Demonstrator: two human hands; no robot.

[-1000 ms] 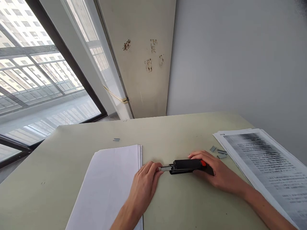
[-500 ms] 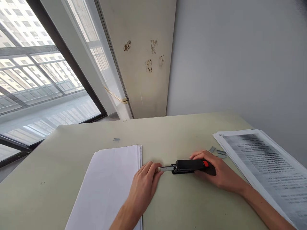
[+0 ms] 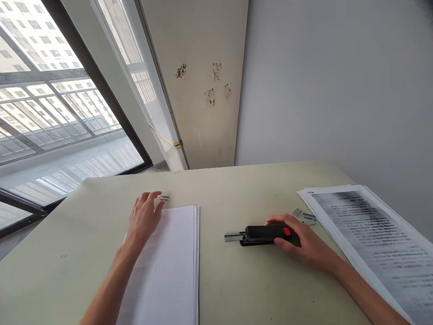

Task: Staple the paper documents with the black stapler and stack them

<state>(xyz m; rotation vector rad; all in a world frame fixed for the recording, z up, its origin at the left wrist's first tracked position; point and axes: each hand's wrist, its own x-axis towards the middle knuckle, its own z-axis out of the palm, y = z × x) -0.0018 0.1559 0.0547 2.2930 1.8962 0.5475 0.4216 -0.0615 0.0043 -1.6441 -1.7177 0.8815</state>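
My right hand (image 3: 297, 237) is wrapped round the back of a black stapler (image 3: 262, 232) with a red patch on top. From the stapler's front a metal staple tray (image 3: 233, 238) sticks out to the left. Over the far left corner of a stack of white paper (image 3: 169, 262), my left hand (image 3: 145, 216) reaches out with thumb and fingers apart, holding nothing. Just beyond its fingertips lie small strips of staples (image 3: 164, 198) on the table.
To the right lies a pile of printed sheets (image 3: 365, 234) with a dark smudge. More staple strips (image 3: 309, 217) lie between it and my right hand. Two tiny loose staples (image 3: 63, 256) rest at the left. The table (image 3: 230, 189) meets a grey wall (image 3: 331, 90).
My left hand has let go of the stapler's tray end and moved left and away, to the staple strips beyond the paper stack. My right hand stays on the stapler.
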